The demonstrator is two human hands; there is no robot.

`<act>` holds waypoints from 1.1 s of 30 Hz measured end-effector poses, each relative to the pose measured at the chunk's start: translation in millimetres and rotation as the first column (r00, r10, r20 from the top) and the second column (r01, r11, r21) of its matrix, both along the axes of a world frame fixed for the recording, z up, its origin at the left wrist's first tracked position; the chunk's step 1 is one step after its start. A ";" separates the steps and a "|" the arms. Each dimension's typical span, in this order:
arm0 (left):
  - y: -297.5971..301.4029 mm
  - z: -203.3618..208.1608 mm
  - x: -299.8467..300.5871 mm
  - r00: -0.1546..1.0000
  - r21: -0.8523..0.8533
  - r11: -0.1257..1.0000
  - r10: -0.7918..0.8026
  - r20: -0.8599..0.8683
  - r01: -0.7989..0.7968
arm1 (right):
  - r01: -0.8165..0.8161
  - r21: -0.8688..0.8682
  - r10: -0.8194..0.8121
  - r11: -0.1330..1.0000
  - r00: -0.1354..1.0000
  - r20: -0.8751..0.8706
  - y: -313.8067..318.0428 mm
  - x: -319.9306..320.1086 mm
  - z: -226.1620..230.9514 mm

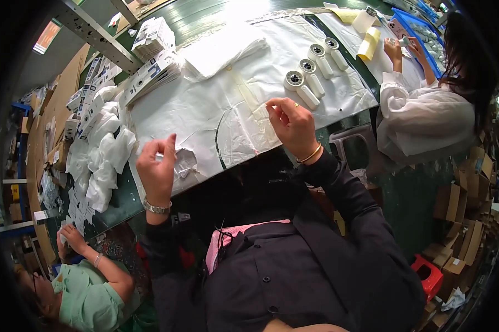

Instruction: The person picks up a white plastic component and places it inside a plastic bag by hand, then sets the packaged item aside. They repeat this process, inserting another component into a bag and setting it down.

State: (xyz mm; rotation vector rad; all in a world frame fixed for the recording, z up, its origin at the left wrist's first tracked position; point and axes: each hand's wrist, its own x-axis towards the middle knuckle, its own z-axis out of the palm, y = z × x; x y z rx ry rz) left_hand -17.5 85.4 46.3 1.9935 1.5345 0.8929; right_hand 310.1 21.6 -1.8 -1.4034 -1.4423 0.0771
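Note:
My left hand (157, 167) is raised over the near left part of the white-covered table (188, 122). Its fingers are curled in and the thumb points up; nothing shows in it. Farther right, my right hand (295, 126) hovers by the table's front edge with bent fingers. Its palm is hidden, so I cannot make out whether something thin is in it. Just beyond it stand several white handheld devices (307, 97) in a row, each with a round, dark-centred head and a thick handle. A pile of white pouches (219, 55) lies at the back.
Stacked printed cartons (150, 74) and many white wrapped bundles (102, 166) cover the left side. A metal post (94, 33) rises there. One co-worker (94, 288) sits at lower left; another (421, 113) at right handles a small item near a blue crate (421, 33).

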 end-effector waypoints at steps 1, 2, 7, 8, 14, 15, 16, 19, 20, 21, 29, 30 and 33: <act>14.4 4.5 2.5 0.997 0.064 0.997 -0.035 0.062 0.031 | -0.011 0.000 0.011 1.000 1.000 -0.001 2.4 -0.5 0.1; 29.8 6.2 9.8 0.989 0.129 0.990 -0.079 0.125 0.063 | -0.022 -0.004 0.022 1.000 1.000 -0.011 4.8 0.8 -2.3; 101.1 12.8 48.4 0.955 -0.060 0.991 -0.101 0.280 0.122 | -0.067 0.003 0.067 0.998 0.997 -0.049 15.4 -7.0 -22.4; 114.4 9.0 55.5 0.950 -0.123 0.982 -0.099 0.295 0.141 | -0.077 0.004 0.077 0.997 0.996 -0.054 14.2 -8.8 -22.7; 198.4 -24.9 88.0 0.988 -0.182 0.983 -0.013 0.153 0.041 | -0.101 0.008 0.101 0.995 0.989 -0.111 12.9 -10.6 -21.6; 204.8 -27.0 96.6 0.993 -0.194 0.981 0.015 0.117 0.008 | -0.109 0.019 0.110 0.994 0.990 -0.092 12.0 -8.4 -22.4; 209.3 -29.2 102.8 0.993 -0.194 0.981 0.004 0.116 0.019 | -0.117 0.029 0.119 0.993 0.990 -0.074 10.9 -6.6 -22.8; 220.1 -36.4 115.5 0.999 -0.307 0.951 0.028 -0.031 -0.036 | -0.095 0.028 0.096 0.995 0.993 -0.061 5.7 -4.2 -24.9; 225.7 -38.5 111.7 0.999 -0.303 0.952 0.024 -0.036 -0.034 | -0.094 0.033 0.096 0.995 0.994 -0.056 7.1 -5.9 -25.2; 229.6 -40.9 105.1 0.998 -0.319 0.946 0.032 -0.059 -0.049 | -0.090 0.037 0.093 0.995 0.994 -0.062 8.2 -8.5 -26.1; 253.5 -47.0 112.0 0.993 -0.122 0.991 0.032 -0.118 -0.047 | -0.109 0.036 0.109 0.993 0.994 -0.009 17.7 -4.0 -23.2; 256.3 -46.3 118.4 0.981 -0.039 0.999 0.012 -0.196 -0.020 | -0.113 0.043 0.114 0.993 0.993 -0.012 17.6 -1.6 -21.3; 248.9 -44.1 152.2 0.957 -0.044 0.990 -0.141 -0.255 0.134 | -0.056 0.051 0.055 0.997 0.998 0.025 6.3 11.7 -25.9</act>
